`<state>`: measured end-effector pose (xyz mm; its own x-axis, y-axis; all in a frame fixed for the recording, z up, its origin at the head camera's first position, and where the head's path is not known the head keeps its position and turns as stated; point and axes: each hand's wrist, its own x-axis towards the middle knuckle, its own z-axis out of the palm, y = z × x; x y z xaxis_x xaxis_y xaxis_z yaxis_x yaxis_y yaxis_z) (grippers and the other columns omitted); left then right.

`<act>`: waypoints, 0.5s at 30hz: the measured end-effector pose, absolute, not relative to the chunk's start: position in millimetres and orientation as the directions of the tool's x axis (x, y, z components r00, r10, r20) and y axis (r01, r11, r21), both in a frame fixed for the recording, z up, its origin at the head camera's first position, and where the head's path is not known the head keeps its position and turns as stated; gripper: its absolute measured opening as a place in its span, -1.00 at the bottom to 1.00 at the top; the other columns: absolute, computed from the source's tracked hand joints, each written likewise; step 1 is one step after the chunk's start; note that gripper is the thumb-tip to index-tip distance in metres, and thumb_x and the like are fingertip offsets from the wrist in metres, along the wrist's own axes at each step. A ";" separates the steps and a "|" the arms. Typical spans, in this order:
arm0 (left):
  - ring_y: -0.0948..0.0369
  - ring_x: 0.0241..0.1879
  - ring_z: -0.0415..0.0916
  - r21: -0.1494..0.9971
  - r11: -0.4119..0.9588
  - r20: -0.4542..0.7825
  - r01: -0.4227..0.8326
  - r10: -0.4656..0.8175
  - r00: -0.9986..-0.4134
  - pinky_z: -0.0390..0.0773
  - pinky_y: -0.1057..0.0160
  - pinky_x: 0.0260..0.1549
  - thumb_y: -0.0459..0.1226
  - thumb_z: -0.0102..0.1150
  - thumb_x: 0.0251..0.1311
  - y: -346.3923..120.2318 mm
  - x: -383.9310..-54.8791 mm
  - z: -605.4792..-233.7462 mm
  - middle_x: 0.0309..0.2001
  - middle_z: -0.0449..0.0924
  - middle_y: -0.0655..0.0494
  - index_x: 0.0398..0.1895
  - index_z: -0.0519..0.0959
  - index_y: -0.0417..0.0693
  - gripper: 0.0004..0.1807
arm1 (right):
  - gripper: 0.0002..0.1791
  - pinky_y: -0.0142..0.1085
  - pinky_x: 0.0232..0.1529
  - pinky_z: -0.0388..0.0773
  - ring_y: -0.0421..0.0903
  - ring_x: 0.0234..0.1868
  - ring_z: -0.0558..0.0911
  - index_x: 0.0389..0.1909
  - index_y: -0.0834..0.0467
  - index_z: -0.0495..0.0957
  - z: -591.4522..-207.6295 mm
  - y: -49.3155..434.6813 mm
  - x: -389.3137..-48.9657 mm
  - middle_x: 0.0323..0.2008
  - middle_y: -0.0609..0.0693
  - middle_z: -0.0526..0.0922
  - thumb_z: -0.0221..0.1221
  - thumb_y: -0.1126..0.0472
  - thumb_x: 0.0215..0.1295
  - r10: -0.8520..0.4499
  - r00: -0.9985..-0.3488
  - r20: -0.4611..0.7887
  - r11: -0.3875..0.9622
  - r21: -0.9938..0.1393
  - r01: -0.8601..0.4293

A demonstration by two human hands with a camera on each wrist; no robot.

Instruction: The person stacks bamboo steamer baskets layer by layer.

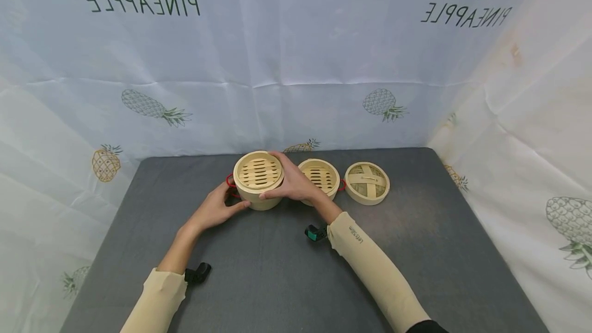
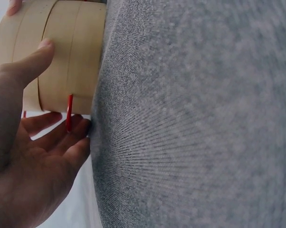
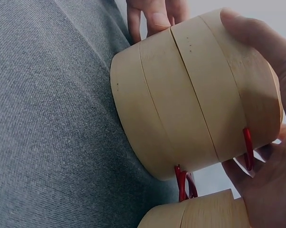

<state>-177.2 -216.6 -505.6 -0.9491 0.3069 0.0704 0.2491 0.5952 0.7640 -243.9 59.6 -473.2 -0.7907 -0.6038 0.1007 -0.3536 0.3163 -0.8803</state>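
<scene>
Two round bamboo steamer baskets stand stacked toward the back left of the table. My right hand (image 1: 293, 181) grips the upper basket (image 1: 259, 171), thumb at its front and fingers round the far side. The lower basket (image 3: 147, 114) sits on the table, with a dark seam between the tiers. My left hand (image 1: 215, 209) holds the stack from the left, thumb across the seam onto the lower tier. Its other fingers curl behind, beside a red handle (image 2: 69, 114). The upper basket's slatted floor shows in the head view, with nothing on it.
Right of the stack stands another slatted steamer basket (image 1: 319, 174) with a red handle, partly behind my right wrist. Beside it lies a woven bamboo lid (image 1: 367, 183). A pineapple-print curtain (image 1: 277, 55) hangs behind the grey table (image 1: 259, 281).
</scene>
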 end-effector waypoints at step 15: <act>-0.09 0.26 0.66 0.760 0.597 0.078 0.257 0.309 -0.948 0.64 -0.20 0.30 -0.09 0.48 0.40 -217.1 -177.6 -505.9 0.35 0.60 -0.16 0.59 0.33 -0.13 -0.19 | 0.48 0.20 0.65 0.32 0.14 0.68 0.31 0.78 -0.08 -0.08 -474.0 63.6 -245.0 0.69 0.12 0.15 0.62 -0.41 -0.02 -0.618 -0.779 0.107 0.346 -0.852 -0.392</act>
<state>-177.6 -217.1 -505.9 -0.9478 0.3089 0.0783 0.2574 0.5970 0.7599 -245.0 63.6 -474.0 -0.7785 -0.6184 0.1074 -0.3924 0.3460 -0.8522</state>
